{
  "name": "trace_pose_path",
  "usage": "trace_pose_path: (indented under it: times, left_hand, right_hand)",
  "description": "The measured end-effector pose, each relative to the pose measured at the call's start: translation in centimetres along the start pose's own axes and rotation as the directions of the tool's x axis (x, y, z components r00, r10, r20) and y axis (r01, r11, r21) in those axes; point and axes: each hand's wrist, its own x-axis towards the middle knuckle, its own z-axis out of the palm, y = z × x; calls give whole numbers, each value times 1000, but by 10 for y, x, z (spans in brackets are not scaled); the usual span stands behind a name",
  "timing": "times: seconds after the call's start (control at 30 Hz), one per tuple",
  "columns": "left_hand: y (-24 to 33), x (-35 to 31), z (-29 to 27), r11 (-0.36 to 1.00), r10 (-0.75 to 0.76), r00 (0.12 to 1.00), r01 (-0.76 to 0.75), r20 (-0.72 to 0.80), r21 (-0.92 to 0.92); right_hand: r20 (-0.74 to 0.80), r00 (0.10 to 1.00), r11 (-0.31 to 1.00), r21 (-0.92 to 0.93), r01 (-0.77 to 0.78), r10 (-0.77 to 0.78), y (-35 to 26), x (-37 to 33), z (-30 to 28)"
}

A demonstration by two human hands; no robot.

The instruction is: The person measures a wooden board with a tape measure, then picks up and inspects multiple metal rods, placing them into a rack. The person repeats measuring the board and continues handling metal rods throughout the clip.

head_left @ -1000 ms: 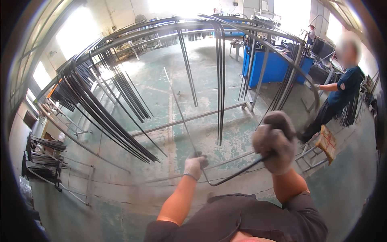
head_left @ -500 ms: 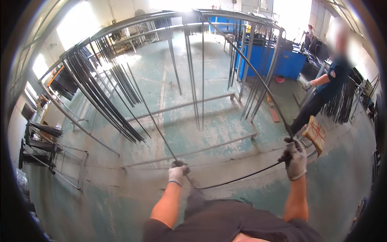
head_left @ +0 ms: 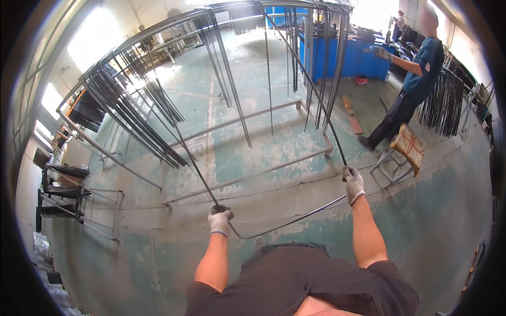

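Note:
Both my gloved hands are closed on one long, thin black strip (head_left: 300,218), which looks like rubber trim. Its middle sags in a bend between them, in front of my body. My left hand (head_left: 220,218) grips it at the left of the bend, where one length runs up and away toward the rack. Higher and to the right, my right hand (head_left: 353,184) holds the other length, which slants up to the top rail of the metal rack (head_left: 158,30). Many similar black strips (head_left: 126,116) hang from that rail.
The rack's low bar (head_left: 247,177) crosses the floor ahead. To the right stand a stool (head_left: 406,142) with a wrapped tan seat and a co-worker (head_left: 424,73), near blue cabinets (head_left: 369,58). A smaller metal stand (head_left: 63,192) bearing black strips is at the left.
My right hand has moved left and up along with the strip, and my left hand slightly left. The co-worker's gloved hand has risen. Several hanging strips have shifted or swung.

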Motion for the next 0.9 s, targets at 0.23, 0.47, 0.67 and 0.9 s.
trace_pose_path:
  times: [0.23, 0.47, 0.67, 0.9]
  left_hand:
    - [23, -2, -46, 998, 2, 998, 2, 68, -63]
    - [99, 28, -65, 990, 141, 981, -137, 135, -38]
    - [122, 50, -48, 975, 187, 969, -203, 159, 95]
    - [130, 84, -26, 916, 323, 910, -369, 259, 157]
  right_hand:
    - [20, 979, 968, 142, -206, 205, 105, 2, 25]
    - [-40, 951, 951, 68, -302, 305, 155, -60, 21]
    - [63, 997, 984, -178, -25, 37, 75, -49, 50]
    - [-84, 961, 883, -422, 204, -262, -12, 29, 87]
